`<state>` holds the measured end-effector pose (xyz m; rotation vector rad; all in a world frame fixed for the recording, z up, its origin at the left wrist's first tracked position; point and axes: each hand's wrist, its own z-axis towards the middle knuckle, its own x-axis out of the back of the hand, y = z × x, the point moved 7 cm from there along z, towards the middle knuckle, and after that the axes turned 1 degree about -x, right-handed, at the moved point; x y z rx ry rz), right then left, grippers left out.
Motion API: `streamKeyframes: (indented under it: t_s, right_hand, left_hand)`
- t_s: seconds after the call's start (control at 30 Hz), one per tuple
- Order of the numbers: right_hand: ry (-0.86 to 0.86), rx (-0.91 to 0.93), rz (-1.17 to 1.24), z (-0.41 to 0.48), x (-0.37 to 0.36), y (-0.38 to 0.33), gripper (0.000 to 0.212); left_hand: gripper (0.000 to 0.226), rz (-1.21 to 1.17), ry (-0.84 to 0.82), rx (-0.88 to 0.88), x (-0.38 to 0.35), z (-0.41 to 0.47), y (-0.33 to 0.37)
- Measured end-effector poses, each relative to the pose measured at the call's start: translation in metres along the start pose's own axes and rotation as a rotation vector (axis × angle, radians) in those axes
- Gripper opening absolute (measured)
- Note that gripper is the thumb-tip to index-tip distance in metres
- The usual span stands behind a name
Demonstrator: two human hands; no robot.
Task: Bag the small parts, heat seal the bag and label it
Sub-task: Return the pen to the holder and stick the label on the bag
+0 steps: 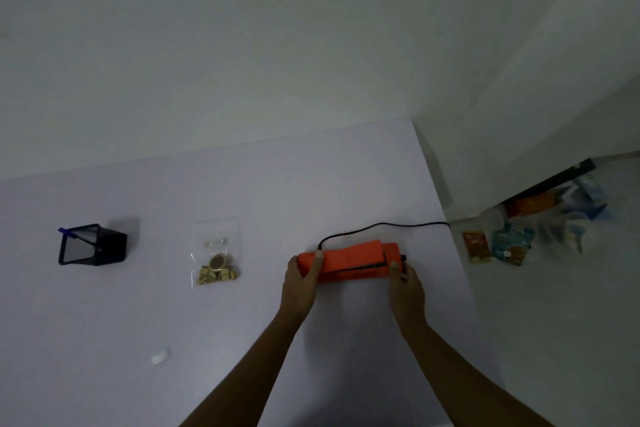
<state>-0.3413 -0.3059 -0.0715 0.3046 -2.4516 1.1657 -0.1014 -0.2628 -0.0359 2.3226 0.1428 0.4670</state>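
- Fingers: the left hand (300, 282) wraps the left end of the orange sealer (349, 262), thumb laid over its top; the right hand (406, 284) cups the right end, fingers curled round the far side by the black tip. Both are closed on the sealer, not spread.
- Holding it at both ends suits shifting or squaring the tool, in my judgement, more than pressing it down.
- The sealer lies at centre right of the frame on the table (242, 340), long axis running left to right, slightly tilted up to the right; its cord (381, 226) trails to the right, off the table edge.
- The bag (215, 253) lies flat at centre left, well apart from the sealer, parts (216, 272) bunched at its near end, open end pointing away, a label-like strip on its upper half.
- A black basket (91, 245) stands farther left.
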Motion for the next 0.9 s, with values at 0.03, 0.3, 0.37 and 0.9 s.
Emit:
streamKeyframes:
  t_s: [0.03,0.3,0.37,0.9]
  right_hand:
    - [-0.009,0.014,-0.004,0.006,-0.002,-0.007,0.046]
    - [-0.075,0.055,-0.046,0.058,-0.024,-0.063,0.046]
    - [-0.089,0.086,-0.052,0.065,-0.028,-0.080,0.044]
    - [-0.051,0.187,-0.231,0.030,-0.033,-0.097,0.040]
  left_hand:
    - [0.076,-0.002,0.007,-0.003,0.001,0.005,0.005]
    - [0.075,0.044,0.047,-0.022,0.007,0.065,0.059]
    - [0.074,0.055,0.045,-0.034,0.010,0.074,0.076]
    - [0.086,0.589,0.019,-0.244,0.065,0.051,0.087]
